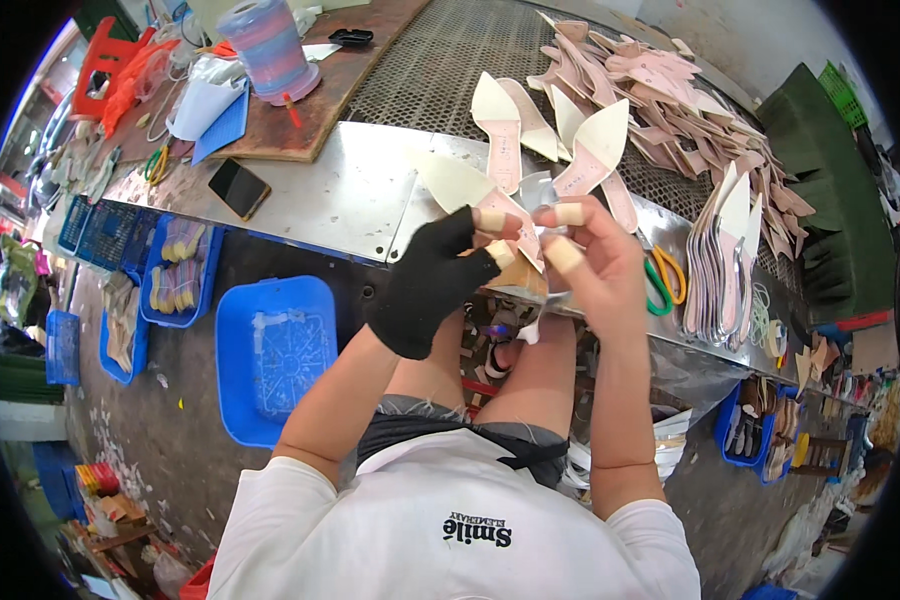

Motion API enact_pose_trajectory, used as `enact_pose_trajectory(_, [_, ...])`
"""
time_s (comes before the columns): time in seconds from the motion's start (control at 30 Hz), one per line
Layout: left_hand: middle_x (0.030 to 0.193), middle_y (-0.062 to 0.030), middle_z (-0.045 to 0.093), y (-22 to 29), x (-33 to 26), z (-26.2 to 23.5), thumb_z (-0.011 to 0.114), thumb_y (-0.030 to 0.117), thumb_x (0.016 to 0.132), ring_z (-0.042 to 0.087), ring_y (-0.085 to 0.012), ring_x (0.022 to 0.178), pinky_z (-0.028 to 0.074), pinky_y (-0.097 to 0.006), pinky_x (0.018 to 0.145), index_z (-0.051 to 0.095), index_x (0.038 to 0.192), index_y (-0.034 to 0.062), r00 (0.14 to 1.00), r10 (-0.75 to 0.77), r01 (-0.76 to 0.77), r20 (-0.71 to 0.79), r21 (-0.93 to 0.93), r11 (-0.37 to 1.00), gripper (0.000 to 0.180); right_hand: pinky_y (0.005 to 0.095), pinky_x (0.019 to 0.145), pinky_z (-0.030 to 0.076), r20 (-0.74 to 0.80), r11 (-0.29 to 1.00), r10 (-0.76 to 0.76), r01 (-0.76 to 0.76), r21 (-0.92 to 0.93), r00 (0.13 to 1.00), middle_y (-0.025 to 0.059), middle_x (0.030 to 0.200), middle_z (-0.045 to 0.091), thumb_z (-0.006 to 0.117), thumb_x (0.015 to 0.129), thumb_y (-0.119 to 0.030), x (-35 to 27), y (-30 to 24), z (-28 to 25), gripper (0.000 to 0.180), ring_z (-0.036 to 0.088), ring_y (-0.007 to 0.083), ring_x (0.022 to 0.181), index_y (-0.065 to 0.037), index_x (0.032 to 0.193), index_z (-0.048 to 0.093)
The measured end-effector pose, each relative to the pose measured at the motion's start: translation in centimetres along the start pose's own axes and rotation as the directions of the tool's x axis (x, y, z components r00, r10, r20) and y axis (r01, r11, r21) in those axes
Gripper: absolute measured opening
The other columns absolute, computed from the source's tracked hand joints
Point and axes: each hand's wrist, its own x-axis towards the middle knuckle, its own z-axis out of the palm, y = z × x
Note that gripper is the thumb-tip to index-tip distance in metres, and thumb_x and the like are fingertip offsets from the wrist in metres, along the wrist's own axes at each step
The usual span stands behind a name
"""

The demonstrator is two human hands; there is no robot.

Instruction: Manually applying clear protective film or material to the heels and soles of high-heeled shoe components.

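Note:
A shoe insole (455,180) with a pointed cream toe and a pink heel part slants between my hands above the table's metal edge. My left hand (435,280), in a black glove with taped bare fingertips, pinches it near the narrow pink end. My right hand (605,270), also taped at the fingertips, is curled close to that same end; what lies in its fingers is hard to make out. Just beyond are more insoles, one upright-pointing insole (497,125) and another insole (595,145) leaning right.
A heap of pink insole pieces (650,85) covers the far right mesh. Stacked insoles (715,260) stand beside green-and-orange scissors (662,280). Left are a phone (238,188), a twine spool (268,50) and a wooden board (315,130). A blue bin (232,350) sits below, left of my legs.

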Motion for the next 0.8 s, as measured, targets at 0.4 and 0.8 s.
enact_pose_trajectory(0.4, [0.08,-0.0057,0.063,6.9,7.5,-10.0,0.043,0.039,0.097,0.056,-0.0109,0.07,0.045,-0.023,0.066,0.051,0.115,0.0005,0.732,0.674,-0.546,-0.102,0.503,0.67,0.043,0.0246,0.064,0.05,0.177,0.98,0.196,-0.2,0.005,0.964,0.0081,0.088,0.064,0.058,0.086,-0.004,-2.7,7.3,2.1,0.018,0.063,0.0111,0.076,0.003,0.101,0.053])
enact_pose_trajectory(0.8, [0.073,-0.0037,0.059,11.6,13.2,-29.8,0.055,0.023,0.092,0.055,-0.0139,0.058,0.048,-0.026,0.051,0.057,0.104,0.0043,0.86,0.401,-0.506,-0.317,-0.419,0.754,0.022,0.0225,0.045,0.04,0.113,0.868,0.09,-0.022,-0.497,0.989,0.0043,0.059,0.059,0.056,0.085,-0.009,-11.6,-6.1,0.3,0.009,0.055,0.0099,0.047,-0.001,0.082,0.06])
